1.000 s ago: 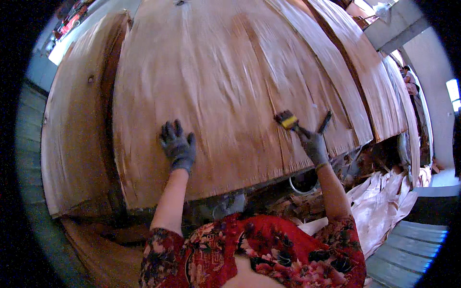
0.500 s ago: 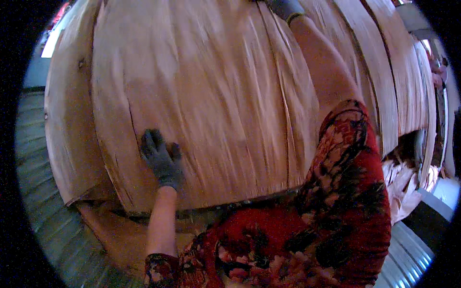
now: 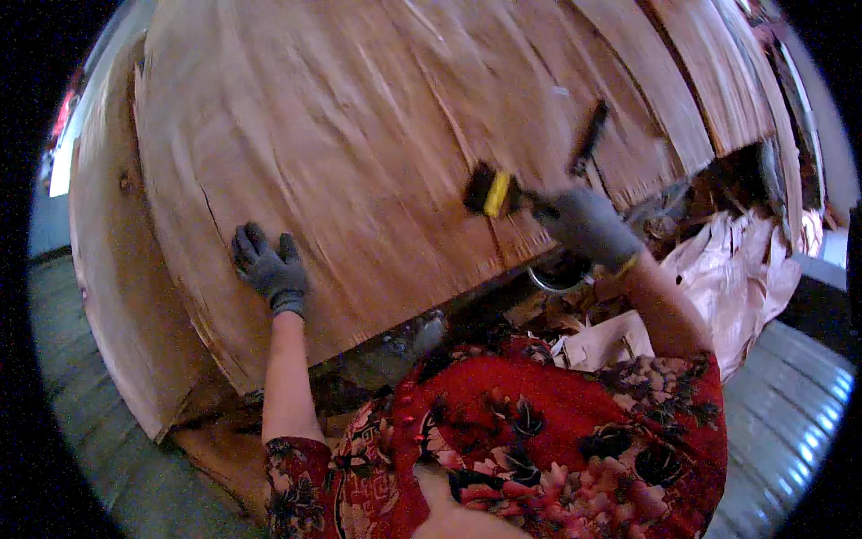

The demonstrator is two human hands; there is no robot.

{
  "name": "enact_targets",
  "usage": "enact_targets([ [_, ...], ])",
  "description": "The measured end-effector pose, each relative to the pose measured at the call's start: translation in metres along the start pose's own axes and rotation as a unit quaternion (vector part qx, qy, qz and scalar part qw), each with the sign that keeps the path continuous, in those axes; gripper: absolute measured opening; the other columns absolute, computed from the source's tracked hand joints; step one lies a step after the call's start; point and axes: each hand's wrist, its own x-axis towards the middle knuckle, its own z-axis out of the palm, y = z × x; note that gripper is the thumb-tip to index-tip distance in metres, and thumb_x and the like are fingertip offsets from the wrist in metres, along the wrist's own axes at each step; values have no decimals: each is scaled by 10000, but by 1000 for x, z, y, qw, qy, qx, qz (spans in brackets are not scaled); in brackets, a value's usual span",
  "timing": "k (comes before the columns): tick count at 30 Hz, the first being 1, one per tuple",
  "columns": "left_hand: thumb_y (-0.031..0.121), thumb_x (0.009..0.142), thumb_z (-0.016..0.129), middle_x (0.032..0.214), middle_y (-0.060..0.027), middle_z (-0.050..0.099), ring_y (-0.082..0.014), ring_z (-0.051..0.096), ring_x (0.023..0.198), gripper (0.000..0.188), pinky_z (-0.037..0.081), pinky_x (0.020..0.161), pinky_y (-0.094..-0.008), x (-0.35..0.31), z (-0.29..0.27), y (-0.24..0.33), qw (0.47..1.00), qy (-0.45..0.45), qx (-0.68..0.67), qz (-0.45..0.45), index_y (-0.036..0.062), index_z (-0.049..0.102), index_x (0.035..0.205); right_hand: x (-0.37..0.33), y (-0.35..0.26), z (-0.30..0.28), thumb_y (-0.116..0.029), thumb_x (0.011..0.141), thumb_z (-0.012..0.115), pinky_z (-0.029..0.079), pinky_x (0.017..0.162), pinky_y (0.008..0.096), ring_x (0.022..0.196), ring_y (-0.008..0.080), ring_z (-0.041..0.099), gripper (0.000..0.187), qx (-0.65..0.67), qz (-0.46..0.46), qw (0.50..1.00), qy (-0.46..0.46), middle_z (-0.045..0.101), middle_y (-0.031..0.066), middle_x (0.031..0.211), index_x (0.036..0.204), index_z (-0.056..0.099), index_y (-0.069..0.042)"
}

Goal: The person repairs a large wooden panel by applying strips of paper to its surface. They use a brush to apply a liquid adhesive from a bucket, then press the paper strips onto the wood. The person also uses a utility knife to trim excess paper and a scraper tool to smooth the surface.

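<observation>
- Left hand, in a dark grey knit glove: palm down near the left part of the sheet's front edge, thumb apart from the fingers, gripping nothing; presumably laid flat to steady the wood and prop the leaning body.
- Right hand, in a matching glove: closed round the handle of a flat brush with dark bristles and a yellow band. The grip sits behind the band — probably to leave the bristles free. They point leftward over the sheet; contact cannot be told.
- Large, pale-brown, rippled sheet of thin wood: spread beneath both hands, front edge towards the wearer, likely for easy reach.
- Dark, narrow, stick-like object: on the wood just beyond the right hand, kind unclear; seemingly parked within reach.
- Shiny, round metal rim: below the front edge, partly hidden.
- Heap of pale, torn thin-wood pieces: at right, beyond the sheet's edge — apparently kept aside.
</observation>
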Motion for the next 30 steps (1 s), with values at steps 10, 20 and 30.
enact_targets([
  [10,453,881,444,1351,-167,405,-335,371,1243,590,272,1029,-443,4,-19,-4,999,33,36,-23,25,448,1287,-191,8,59,-291,810,555,494,708,435,808,354,615,309,19,230,971,66,642,153,876,1095,626,-195],
  [20,472,886,425,1360,-174,400,-340,365,1244,603,267,1035,-452,5,0,-10,999,20,23,-16,36,436,1302,-148,73,206,-283,822,500,489,759,446,914,347,602,321,145,379,911,77,635,148,984,1122,598,-223],
  [30,401,905,442,1333,-196,421,-345,374,1232,554,281,1035,-435,9,-1,-13,1000,-11,27,11,-7,450,1280,-181,67,162,-314,841,527,484,690,460,819,347,607,314,1,286,958,15,618,168,958,1139,576,-230],
])
